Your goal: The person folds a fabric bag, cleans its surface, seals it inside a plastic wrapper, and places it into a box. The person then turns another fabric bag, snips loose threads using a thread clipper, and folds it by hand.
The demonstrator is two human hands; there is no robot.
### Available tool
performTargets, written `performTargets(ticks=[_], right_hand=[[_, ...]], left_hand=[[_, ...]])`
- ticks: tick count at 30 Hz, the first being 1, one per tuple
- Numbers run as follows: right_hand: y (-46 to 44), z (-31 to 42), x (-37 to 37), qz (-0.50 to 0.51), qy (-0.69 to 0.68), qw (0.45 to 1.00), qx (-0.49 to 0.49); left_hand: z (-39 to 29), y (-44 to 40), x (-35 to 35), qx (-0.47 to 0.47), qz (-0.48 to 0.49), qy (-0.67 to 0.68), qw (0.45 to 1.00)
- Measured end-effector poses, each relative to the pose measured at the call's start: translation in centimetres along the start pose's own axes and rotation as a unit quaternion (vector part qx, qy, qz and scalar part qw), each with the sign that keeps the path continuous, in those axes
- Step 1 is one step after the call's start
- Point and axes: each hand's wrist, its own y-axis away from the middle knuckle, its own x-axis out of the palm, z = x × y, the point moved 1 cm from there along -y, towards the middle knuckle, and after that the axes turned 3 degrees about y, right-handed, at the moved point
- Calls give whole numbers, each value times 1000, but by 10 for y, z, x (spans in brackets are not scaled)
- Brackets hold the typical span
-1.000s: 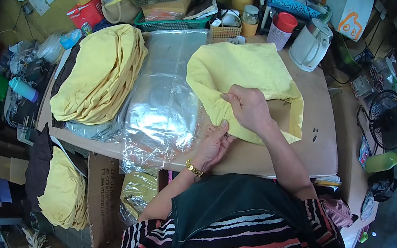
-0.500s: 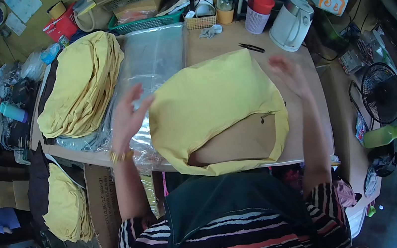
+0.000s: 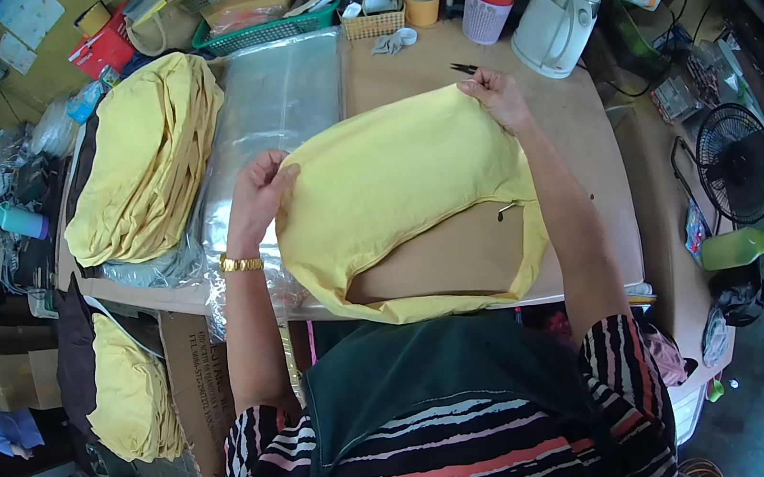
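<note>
A yellow cloth piece (image 3: 392, 170) lies spread on the brown table (image 3: 576, 174), its long strap curving along the front edge. My left hand (image 3: 258, 197) pinches its left upper edge. At the upper right corner, my right hand (image 3: 497, 100) grips the cloth between thumb and fingers. Black snips (image 3: 464, 67) lie just beyond that hand, partly hidden. Through the opening between body and strap the table shows, with a small dark mark near the right side.
Clear plastic bags (image 3: 280, 88) lie left of the cloth, beside a stack of folded yellow cloths (image 3: 144, 154). A white kettle (image 3: 557, 24), a red-lidded cup (image 3: 489, 7) and a basket (image 3: 373, 23) stand at the back. A fan (image 3: 737, 163) is at the right.
The cloth, earlier bunched in both hands, came to lie spread out with both hands off it. Now both hands have closed on its upper edge. The view has also shifted.
</note>
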Motion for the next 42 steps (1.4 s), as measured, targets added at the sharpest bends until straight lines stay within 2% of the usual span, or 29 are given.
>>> performTargets(ticks=[3, 7, 8, 10, 14, 16, 17, 18, 19, 20, 21, 23, 24, 26, 27, 28, 30, 31, 35, 37, 41, 42], right_hand=[[14, -1, -8, -25, -11, 999, 41], [29, 8, -28, 6, -101, 993, 61], [36, 16, -28, 7, -139, 988, 69], [40, 11, -35, 13, -135, 989, 58], [43, -2, -38, 24, -124, 991, 34], [45, -4, -43, 27, -119, 992, 33], [46, -6, -43, 30, -114, 992, 38], [48, -1, -41, 32, -117, 992, 32], [50, 3, -41, 28, -121, 992, 39], [52, 8, -40, 25, -125, 991, 45], [52, 8, -40, 27, -127, 991, 40], [50, 3, -41, 24, -131, 990, 42], [50, 2, -41, 27, -133, 990, 38], [51, 1, -40, 17, -140, 989, 41], [51, 2, -38, 18, -141, 989, 39], [52, 3, -38, 13, -140, 989, 43], [53, 4, -38, 6, -138, 989, 47], [53, 4, -38, 6, -134, 990, 46], [51, -9, -41, 12, -130, 990, 44], [51, -9, -40, 17, -141, 989, 46], [56, 7, -30, -13, -155, 987, 44], [56, 7, -31, -16, -155, 987, 43]], left_hand=[[5, -6, 7, 19, -16, -20, 999], [4, -8, 11, 70, -53, -40, 995], [-2, -6, 9, 60, -59, -95, 992], [-4, -5, 8, 51, -69, -152, 985], [16, -9, 15, 105, -39, -114, 987], [12, -11, 15, 156, -58, -180, 969], [11, -10, 12, 99, -31, -183, 978], [3, -6, 13, 103, -35, -186, 977], [-4, -2, 16, 21, -16, -55, 998], [-8, 0, 17, -61, 3, 79, 995], [-2, -3, 9, -57, 0, 77, 995], [19, -10, -11, -56, 83, 31, 995], [15, -7, -8, -52, 80, 30, 995], [5, 1, 6, 46, 43, -5, 998], [4, 1, 8, 80, 39, -75, 993], [4, 1, 9, 82, 38, -76, 993], [2, 6, 16, 140, 10, -185, 973], [-3, 10, 22, 131, -7, -225, 965], [7, 10, 28, 155, -77, -278, 945], [4, 8, 28, 253, -130, -292, 913], [-4, 4, 23, 215, -75, -266, 937], [-4, 3, 20, 210, -34, -315, 925]])
